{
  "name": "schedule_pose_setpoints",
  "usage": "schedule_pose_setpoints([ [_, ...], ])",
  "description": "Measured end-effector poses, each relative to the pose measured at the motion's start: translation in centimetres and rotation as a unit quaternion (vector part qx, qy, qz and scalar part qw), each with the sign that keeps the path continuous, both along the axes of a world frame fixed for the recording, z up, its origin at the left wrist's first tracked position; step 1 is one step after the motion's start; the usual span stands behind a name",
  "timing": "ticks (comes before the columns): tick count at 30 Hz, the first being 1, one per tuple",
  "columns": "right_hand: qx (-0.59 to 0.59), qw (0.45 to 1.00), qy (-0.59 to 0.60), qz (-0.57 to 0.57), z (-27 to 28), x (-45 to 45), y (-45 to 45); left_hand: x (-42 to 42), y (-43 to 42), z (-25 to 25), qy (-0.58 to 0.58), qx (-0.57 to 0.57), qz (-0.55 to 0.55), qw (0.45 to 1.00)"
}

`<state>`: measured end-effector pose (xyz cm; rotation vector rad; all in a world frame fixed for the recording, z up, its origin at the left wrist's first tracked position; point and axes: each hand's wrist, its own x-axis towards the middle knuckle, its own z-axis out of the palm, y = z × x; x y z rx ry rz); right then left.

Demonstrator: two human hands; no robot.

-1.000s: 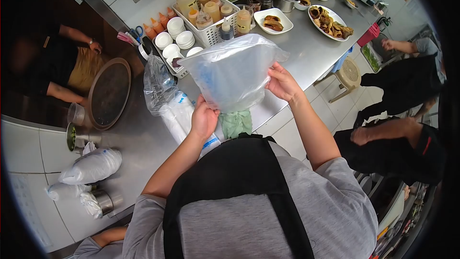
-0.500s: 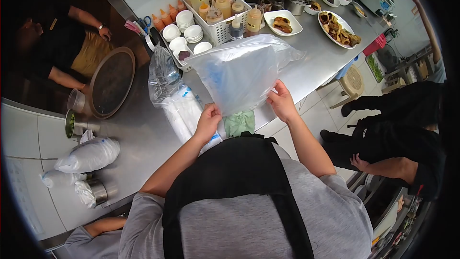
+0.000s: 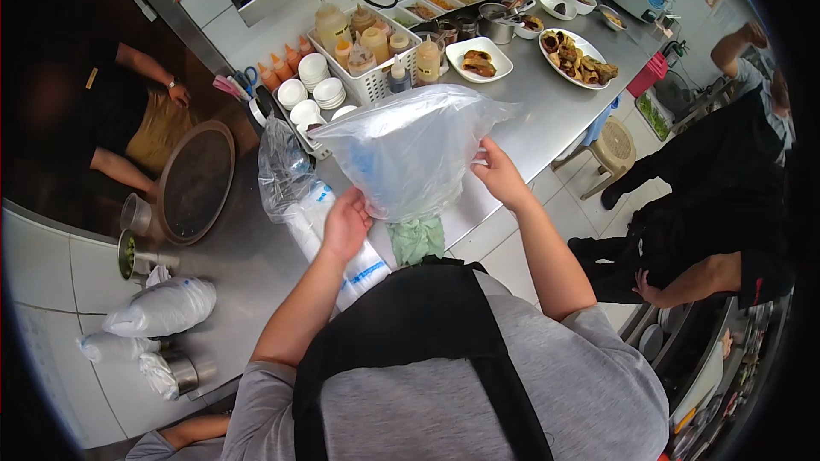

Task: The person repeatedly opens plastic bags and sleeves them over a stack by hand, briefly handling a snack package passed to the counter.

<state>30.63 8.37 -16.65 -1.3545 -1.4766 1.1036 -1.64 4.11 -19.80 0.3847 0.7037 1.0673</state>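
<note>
A puffed-up clear plastic bag (image 3: 401, 158) with a blue mark on its left side stands at the counter's front edge, between my two hands. My left hand (image 3: 347, 226) is at its lower left side, fingers loosely curled and apart, with the tips against the film. At the right side, my right hand (image 3: 500, 172) touches the bag's edge with finger and thumb apart. What the bag holds, if anything, is blurred by the film. A crumpled green cloth (image 3: 417, 241) lies just below the bag. Left of it is a white roll of plastic bags (image 3: 329, 235).
A white basket of squeeze bottles (image 3: 376, 72) and stacked white bowls (image 3: 314, 68) stand behind the bag. Plates of food (image 3: 576, 60) sit farther right. Filled plastic bags (image 3: 162, 307) and a round tray (image 3: 196, 183) are on the left. A person in black (image 3: 683, 179) stands at right.
My fingers have loosened from their pinch on the lower edges of the bag, and my left hand has turned more open. The bag looks fuller at the bottom. The view has shifted slightly.
</note>
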Motion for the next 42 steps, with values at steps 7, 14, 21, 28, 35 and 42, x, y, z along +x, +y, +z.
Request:
schedule_pose_setpoints([
  [7,-0.038,0.975,0.051,0.215,6.3,-3.5,0.8,2.0,8.1,2.6,0.153,0.057,-0.111,0.98],
  [14,-0.049,0.98,-0.125,0.146,-1.8,-2.4,0.0,0.9,7.7,-3.9,0.458,0.201,0.014,0.866],
  [21,0.048,0.966,-0.21,0.143,5.0,0.7,-1.7,-3.1,3.2,2.3,0.459,0.345,0.156,0.804],
  [28,0.001,0.959,0.263,0.103,8.5,-4.8,2.6,6.6,1.2,7.5,0.473,0.355,0.169,0.788],
  [35,0.04,0.986,0.145,0.068,-3.8,-4.8,0.0,6.3,-0.6,0.8,0.556,0.354,0.186,0.729],
  [42,0.088,0.964,-0.231,0.095,-4.7,-3.6,0.0,3.8,-0.4,-2.1,0.735,0.268,-0.025,0.622],
])
